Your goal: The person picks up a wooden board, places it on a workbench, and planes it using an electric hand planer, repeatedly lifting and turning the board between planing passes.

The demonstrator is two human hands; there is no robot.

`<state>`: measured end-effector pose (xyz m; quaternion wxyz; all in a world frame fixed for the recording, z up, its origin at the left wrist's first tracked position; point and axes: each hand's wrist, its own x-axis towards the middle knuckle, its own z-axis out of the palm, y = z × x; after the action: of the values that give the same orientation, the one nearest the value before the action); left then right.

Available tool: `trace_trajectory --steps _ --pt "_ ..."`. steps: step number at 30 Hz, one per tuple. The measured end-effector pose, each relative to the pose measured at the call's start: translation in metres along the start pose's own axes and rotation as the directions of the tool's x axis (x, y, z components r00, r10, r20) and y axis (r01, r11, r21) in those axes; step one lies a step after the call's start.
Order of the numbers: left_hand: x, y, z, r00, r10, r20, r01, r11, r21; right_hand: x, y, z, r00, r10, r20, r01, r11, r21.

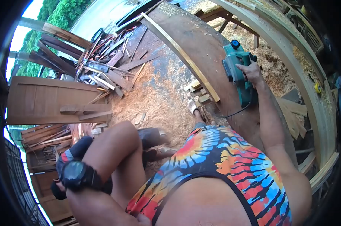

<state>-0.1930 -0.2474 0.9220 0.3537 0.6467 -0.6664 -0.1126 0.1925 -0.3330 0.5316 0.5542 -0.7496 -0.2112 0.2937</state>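
My right hand (249, 71) is wrapped round the handle of a green electric planer (233, 62) with a blue front knob. The planer sits on a wide brown wooden surface (200, 37), and its dark cord curves off its near end. My left arm is bent, with a black watch (82, 175) on the wrist. At the bottom edge my left hand (99, 203) grips the side of my colourful tie-dye tank top (215, 150), its fingers partly cut off by the frame. A long narrow wood strip (181, 54) lies along the brown surface's left edge.
Wood offcuts (106, 71) are heaped at upper left beside a panelled wooden door (46, 100). Sawdust (140, 101) covers the floor. Another person (74, 148) is low down behind my left arm. A long curved-looking beam (302, 71) and a yellow tape measure (318, 87) are at right.
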Motion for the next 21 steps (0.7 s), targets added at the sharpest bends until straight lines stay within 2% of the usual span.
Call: trace_trajectory --steps 3,7,10,14,17,21 --pt "0.013 0.004 0.005 0.997 -0.054 0.047 0.054 0.999 -0.006 -0.001 -0.001 0.001 0.999 -0.003 -0.042 0.001 0.999 -0.034" --pt "0.021 -0.003 0.005 0.995 -0.068 0.072 0.069 0.998 -0.006 0.003 0.005 -0.002 1.000 -0.009 0.007 0.009 1.000 -0.004" --pt "0.020 -0.004 0.009 0.995 -0.070 0.072 0.071 0.997 -0.007 0.003 0.003 -0.002 1.000 0.022 -0.010 -0.022 0.998 -0.059" --pt "0.019 -0.007 0.013 0.994 -0.089 0.063 0.090 0.996 -0.017 0.005 0.005 -0.001 0.999 0.024 -0.031 -0.026 0.998 -0.056" --pt "0.017 -0.009 0.017 0.991 -0.119 0.053 0.121 0.992 -0.026 0.002 0.005 0.001 0.999 -0.012 -0.045 0.013 1.000 0.022" --pt "0.018 -0.011 0.022 0.988 -0.150 0.038 0.151 0.988 -0.033 0.005 0.008 0.000 0.999 -0.009 -0.030 0.009 1.000 -0.003"
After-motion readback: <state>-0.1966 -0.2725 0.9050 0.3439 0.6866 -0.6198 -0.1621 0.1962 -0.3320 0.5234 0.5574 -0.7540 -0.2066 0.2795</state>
